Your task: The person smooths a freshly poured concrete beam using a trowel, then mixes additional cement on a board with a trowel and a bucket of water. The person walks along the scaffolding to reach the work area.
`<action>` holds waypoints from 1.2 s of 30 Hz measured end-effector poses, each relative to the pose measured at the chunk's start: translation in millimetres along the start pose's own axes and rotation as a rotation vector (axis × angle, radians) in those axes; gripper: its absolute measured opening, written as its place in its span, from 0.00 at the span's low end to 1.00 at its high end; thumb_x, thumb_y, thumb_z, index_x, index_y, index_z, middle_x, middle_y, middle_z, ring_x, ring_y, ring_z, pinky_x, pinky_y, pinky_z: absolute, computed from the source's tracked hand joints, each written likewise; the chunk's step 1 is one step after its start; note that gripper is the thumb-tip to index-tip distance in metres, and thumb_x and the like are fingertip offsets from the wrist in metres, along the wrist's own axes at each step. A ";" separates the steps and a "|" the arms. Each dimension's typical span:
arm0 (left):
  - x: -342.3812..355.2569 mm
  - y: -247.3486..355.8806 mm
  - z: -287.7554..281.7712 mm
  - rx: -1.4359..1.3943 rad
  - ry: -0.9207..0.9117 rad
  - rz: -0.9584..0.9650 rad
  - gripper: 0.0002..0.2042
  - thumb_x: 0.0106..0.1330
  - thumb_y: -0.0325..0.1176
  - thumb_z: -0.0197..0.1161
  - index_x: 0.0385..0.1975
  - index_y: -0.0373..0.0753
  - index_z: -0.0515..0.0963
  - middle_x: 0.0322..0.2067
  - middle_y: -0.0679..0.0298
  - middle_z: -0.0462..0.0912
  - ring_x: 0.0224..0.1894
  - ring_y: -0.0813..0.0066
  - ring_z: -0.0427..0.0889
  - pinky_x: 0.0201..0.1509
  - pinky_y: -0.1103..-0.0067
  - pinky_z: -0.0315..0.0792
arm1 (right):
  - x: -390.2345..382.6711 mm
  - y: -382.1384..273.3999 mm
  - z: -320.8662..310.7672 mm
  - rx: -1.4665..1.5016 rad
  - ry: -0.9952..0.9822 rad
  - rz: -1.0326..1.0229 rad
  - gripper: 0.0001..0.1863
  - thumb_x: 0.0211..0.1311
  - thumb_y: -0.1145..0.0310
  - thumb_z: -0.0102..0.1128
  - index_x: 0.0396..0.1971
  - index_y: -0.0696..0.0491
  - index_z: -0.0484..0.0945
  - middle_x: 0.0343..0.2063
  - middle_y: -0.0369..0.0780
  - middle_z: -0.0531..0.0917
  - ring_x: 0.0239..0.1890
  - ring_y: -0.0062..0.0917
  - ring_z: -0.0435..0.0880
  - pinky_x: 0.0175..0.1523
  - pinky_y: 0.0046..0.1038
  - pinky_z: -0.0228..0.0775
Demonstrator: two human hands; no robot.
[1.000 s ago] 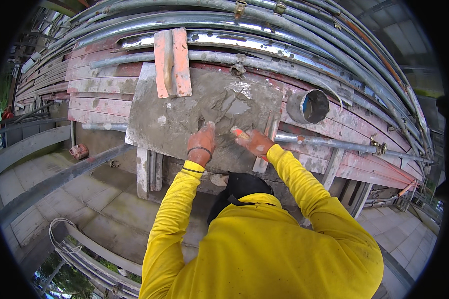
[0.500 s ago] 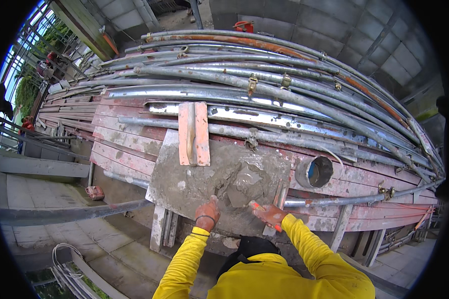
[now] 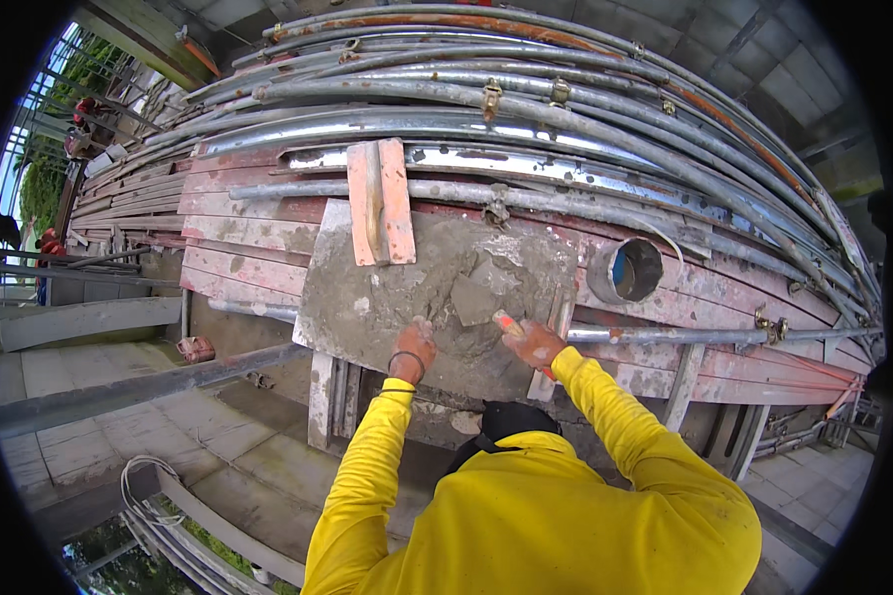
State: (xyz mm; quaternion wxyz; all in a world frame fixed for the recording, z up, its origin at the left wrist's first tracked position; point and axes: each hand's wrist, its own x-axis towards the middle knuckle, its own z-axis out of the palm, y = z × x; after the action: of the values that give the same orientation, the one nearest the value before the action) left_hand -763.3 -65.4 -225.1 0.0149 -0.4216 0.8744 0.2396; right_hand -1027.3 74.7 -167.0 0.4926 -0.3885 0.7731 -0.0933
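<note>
My right hand [image 3: 536, 345] is closed round the orange handle of a trowel [image 3: 474, 301], whose blade lies in wet grey mortar [image 3: 412, 293]. The mortar is spread and heaped over a flat board [image 3: 318, 322]. At the board's near side, left of the trowel, is my left hand [image 3: 414, 352]. Its fingers are curled together at the mortar's edge, and anything in them is hidden. A wooden float [image 3: 395, 203] with an orange-pink base and a long handle rests on the board's far left part.
Right of the board stands a round grey bucket [image 3: 625, 271] with something blue inside. Long metal pipes [image 3: 397, 91] with couplers lie stacked across the far side. Reddish planks [image 3: 238, 268] stretch beneath. A narrow wooden strip [image 3: 564, 315] lies along the board's right edge.
The whole scene sits higher in the picture. The trowel blade has moved farther into the mortar with my right hand. My left hand stays close to the mortar.
</note>
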 end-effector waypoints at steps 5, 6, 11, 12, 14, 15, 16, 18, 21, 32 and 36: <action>-13.6 32.2 6.6 -0.032 -0.032 -0.220 0.19 0.79 0.43 0.47 0.52 0.35 0.78 0.44 0.43 0.85 0.47 0.39 0.84 0.53 0.56 0.78 | 0.9 -12.1 2.9 0.099 -0.009 0.014 0.33 0.65 0.45 0.57 0.49 0.65 0.77 0.47 0.59 0.83 0.53 0.54 0.82 0.58 0.46 0.72; -19.7 42.2 8.4 -0.016 -0.001 -0.196 0.19 0.79 0.44 0.47 0.52 0.35 0.78 0.44 0.43 0.85 0.48 0.39 0.84 0.53 0.56 0.77 | -2.1 -18.9 3.5 0.109 -0.016 0.028 0.32 0.65 0.45 0.57 0.49 0.64 0.76 0.47 0.59 0.83 0.53 0.54 0.82 0.59 0.46 0.72; -31.4 57.2 35.1 -0.204 0.022 -0.299 0.19 0.79 0.44 0.46 0.51 0.34 0.77 0.43 0.41 0.85 0.47 0.35 0.82 0.53 0.54 0.76 | 10.6 -17.2 26.0 0.127 0.053 0.040 0.32 0.66 0.46 0.58 0.48 0.66 0.76 0.45 0.61 0.83 0.51 0.55 0.83 0.56 0.46 0.73; -32.2 59.4 34.2 -0.254 0.124 -0.319 0.19 0.79 0.44 0.46 0.51 0.33 0.77 0.43 0.41 0.84 0.47 0.34 0.82 0.52 0.53 0.76 | 9.5 -17.5 27.6 0.132 0.074 0.034 0.32 0.66 0.46 0.58 0.47 0.66 0.76 0.45 0.61 0.83 0.51 0.55 0.83 0.56 0.46 0.73; -22.5 57.6 30.4 -0.236 0.038 -0.334 0.18 0.79 0.43 0.46 0.48 0.34 0.76 0.41 0.39 0.84 0.46 0.32 0.81 0.51 0.52 0.75 | 6.5 -16.8 26.8 0.121 0.085 0.025 0.32 0.66 0.47 0.58 0.47 0.66 0.76 0.44 0.62 0.83 0.51 0.56 0.83 0.56 0.47 0.73; -19.2 54.9 27.5 -0.226 0.002 -0.344 0.18 0.79 0.43 0.46 0.46 0.34 0.76 0.40 0.39 0.84 0.46 0.32 0.80 0.50 0.51 0.75 | 5.7 -19.4 22.8 0.103 0.075 0.015 0.31 0.66 0.47 0.58 0.47 0.66 0.75 0.44 0.62 0.82 0.52 0.56 0.82 0.56 0.47 0.73; -21.3 52.1 27.3 -0.242 0.012 -0.283 0.17 0.79 0.43 0.46 0.44 0.34 0.75 0.39 0.38 0.83 0.45 0.32 0.80 0.49 0.51 0.75 | 5.1 -20.7 20.8 0.085 0.065 0.005 0.31 0.66 0.47 0.59 0.48 0.66 0.75 0.44 0.62 0.82 0.52 0.57 0.82 0.57 0.47 0.72; -25.7 46.3 30.5 -0.276 0.034 -0.164 0.17 0.79 0.43 0.47 0.41 0.34 0.74 0.38 0.38 0.83 0.44 0.31 0.80 0.48 0.50 0.74 | -1.0 -16.8 25.8 0.068 0.093 -0.006 0.30 0.67 0.48 0.59 0.48 0.65 0.75 0.44 0.62 0.82 0.52 0.56 0.82 0.57 0.47 0.72; -15.9 37.5 39.5 -0.302 0.183 -0.216 0.16 0.79 0.42 0.46 0.39 0.34 0.73 0.35 0.38 0.82 0.42 0.31 0.80 0.46 0.51 0.74 | -2.2 -16.4 24.3 0.065 0.110 -0.040 0.29 0.67 0.49 0.59 0.48 0.64 0.75 0.44 0.62 0.82 0.52 0.57 0.81 0.57 0.48 0.71; -21.9 53.8 46.3 -0.374 0.184 -0.219 0.16 0.79 0.41 0.48 0.36 0.34 0.73 0.34 0.39 0.81 0.41 0.30 0.78 0.43 0.51 0.72 | -2.5 -30.6 29.9 0.079 0.127 -0.066 0.27 0.67 0.51 0.59 0.47 0.64 0.76 0.44 0.61 0.83 0.51 0.57 0.82 0.56 0.49 0.72; -18.2 65.1 31.1 -0.438 0.223 -0.316 0.17 0.79 0.41 0.48 0.34 0.33 0.72 0.32 0.40 0.78 0.39 0.33 0.77 0.41 0.56 0.71 | -2.2 -37.5 32.1 0.108 0.111 -0.034 0.28 0.67 0.50 0.58 0.46 0.65 0.76 0.44 0.61 0.83 0.51 0.57 0.81 0.57 0.49 0.72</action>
State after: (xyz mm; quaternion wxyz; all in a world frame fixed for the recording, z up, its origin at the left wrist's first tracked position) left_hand -805.6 -4.2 -222.0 -0.1357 -0.5694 0.7217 0.3694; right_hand -981.0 58.4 -161.7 0.4675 -0.3685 0.7865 -0.1646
